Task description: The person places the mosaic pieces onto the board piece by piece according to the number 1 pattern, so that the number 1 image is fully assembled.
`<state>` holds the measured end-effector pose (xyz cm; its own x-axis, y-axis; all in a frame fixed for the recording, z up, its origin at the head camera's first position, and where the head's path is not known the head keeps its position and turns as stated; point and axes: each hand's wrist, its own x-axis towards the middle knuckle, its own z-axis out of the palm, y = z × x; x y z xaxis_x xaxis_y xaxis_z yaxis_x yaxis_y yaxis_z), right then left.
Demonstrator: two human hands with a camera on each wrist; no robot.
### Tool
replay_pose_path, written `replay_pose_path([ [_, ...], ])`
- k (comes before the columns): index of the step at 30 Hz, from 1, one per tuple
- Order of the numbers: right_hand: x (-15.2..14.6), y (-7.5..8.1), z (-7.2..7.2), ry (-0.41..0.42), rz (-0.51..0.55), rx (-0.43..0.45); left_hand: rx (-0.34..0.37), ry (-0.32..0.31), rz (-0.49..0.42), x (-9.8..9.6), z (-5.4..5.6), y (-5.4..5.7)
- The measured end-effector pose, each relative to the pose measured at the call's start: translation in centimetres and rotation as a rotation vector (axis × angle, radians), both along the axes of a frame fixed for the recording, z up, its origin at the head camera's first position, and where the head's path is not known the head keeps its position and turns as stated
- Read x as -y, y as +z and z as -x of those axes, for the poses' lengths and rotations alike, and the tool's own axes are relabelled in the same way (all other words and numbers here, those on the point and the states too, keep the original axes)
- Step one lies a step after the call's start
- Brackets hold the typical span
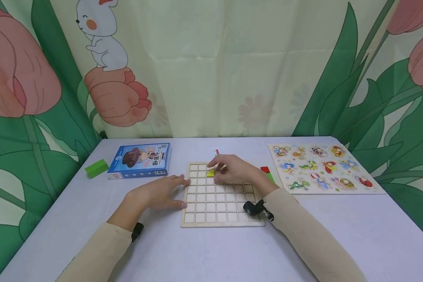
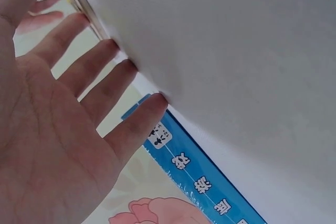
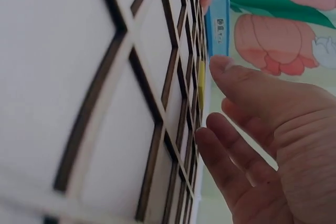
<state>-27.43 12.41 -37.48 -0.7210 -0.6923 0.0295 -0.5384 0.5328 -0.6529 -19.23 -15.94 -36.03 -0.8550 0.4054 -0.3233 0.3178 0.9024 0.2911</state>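
A wooden grid board (image 1: pixel 222 225) lies flat on the white table. One yellow piece (image 1: pixel 210 173) sits in its upper rows, and its thin side shows in the right wrist view as a yellow strip (image 3: pixel 201 85). My right hand (image 1: pixel 234 170) is over the board's upper part, just right of the yellow piece. Its thumb and bent fingers stand apart in the right wrist view, with nothing visible between them. At the board's left edge, my left hand (image 1: pixel 162 194) rests with thumb and fingers spread, touching the rim. Its palm (image 2: pixel 58 129) shows bare in the left wrist view.
A blue game box (image 1: pixel 139 160) and a green block (image 1: pixel 96 169) are at the back left. Behind the board lies a small gridded card (image 1: pixel 217 151). Red (image 1: pixel 265 169) and green pieces are partly hidden behind my right forearm. An insect puzzle board (image 1: pixel 324 168) lies right.
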Motion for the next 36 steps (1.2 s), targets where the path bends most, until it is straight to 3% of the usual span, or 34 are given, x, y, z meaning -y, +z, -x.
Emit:
replay_pose_path([
  [9,-2.7,2.1,-1.0,0.066,0.042,-0.054,0.007,0.011,0.007,-0.1,0.0,0.4],
  [17,-6.1,3.1,-2.5,0.023,0.042,-0.084,-0.011,0.002,0.018,0.1,-0.1,0.8],
  [29,-11.1,2.7,-5.1,-0.097,-0.03,-0.153,-0.003,0.004,0.002,0.0,0.0,0.5],
  [36,-13.5,1.5,-5.9,-0.1,0.005,-0.212,-0.008,-0.004,0.001,-0.1,0.3,-0.1],
])
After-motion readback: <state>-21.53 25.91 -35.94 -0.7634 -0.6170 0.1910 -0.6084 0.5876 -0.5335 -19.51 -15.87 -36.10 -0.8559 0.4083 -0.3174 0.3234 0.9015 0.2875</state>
